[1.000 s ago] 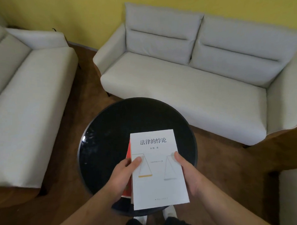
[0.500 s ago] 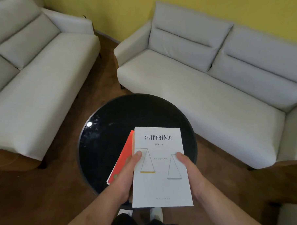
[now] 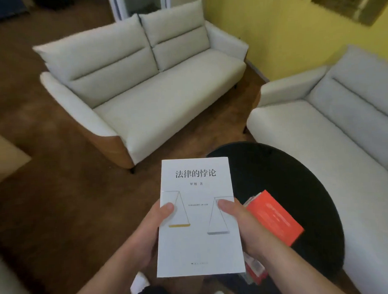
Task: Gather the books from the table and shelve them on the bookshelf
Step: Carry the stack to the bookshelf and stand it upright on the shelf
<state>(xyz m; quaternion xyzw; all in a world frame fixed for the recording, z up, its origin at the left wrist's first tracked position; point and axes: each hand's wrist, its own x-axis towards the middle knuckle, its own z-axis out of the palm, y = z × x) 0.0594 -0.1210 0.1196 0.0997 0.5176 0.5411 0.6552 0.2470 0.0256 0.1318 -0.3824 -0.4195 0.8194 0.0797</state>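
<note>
I hold a white book [image 3: 199,242] with a scales drawing flat in front of me. My left hand [image 3: 148,235] grips its left edge, thumb on the cover. Gripping the right edge the same way is my right hand [image 3: 243,229]. A red book [image 3: 274,219] juts out askew to the right from under the white one, below my right hand. More book edges [image 3: 255,272] show beneath the white book's lower right corner. The round black table [image 3: 290,176] lies to the right, partly under the books. No bookshelf is in view.
A pale two-seat sofa [image 3: 153,93] stands ahead on the brown floor. A second pale sofa [image 3: 332,129] runs along the yellow wall at right, close behind the table. A beige furniture corner [image 3: 4,155] sits at the left edge. A white-framed doorway [image 3: 138,2] is behind the sofa.
My view has swung left, so the table now sits to the right. The books have come off the table's middle in my hands, and the red book now sticks out right instead of left.
</note>
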